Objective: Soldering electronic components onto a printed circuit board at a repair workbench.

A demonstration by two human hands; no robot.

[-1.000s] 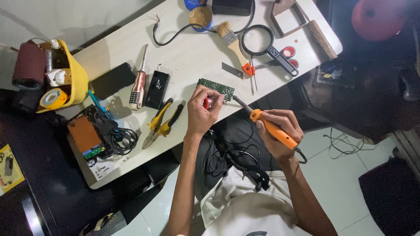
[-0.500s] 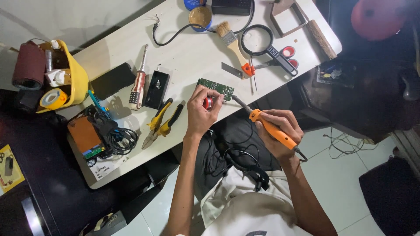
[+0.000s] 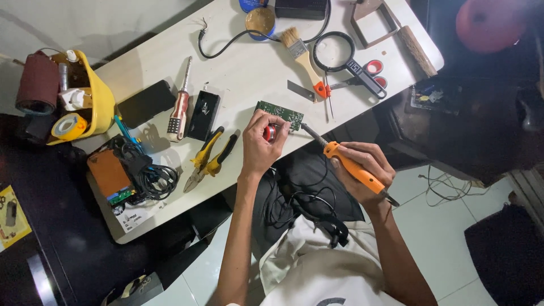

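Observation:
A small green circuit board (image 3: 281, 113) lies at the near edge of the white table (image 3: 243, 68). My left hand (image 3: 262, 146) rests just below it, fingers touching the board and pinching a small red spool (image 3: 270, 133). My right hand (image 3: 362, 170) grips an orange-handled soldering iron (image 3: 350, 165), held off the table's edge. Its dark metal tip points up-left and ends right at the board's right corner.
Yellow-handled pliers (image 3: 211, 154), a black box (image 3: 204, 115) and a screwdriver (image 3: 179, 107) lie left of the board. A brush (image 3: 304, 59), magnifying glass (image 3: 345, 59) and scissors (image 3: 362, 77) sit behind it. A yellow bin (image 3: 96, 105) and tangled cables (image 3: 144, 173) are at far left.

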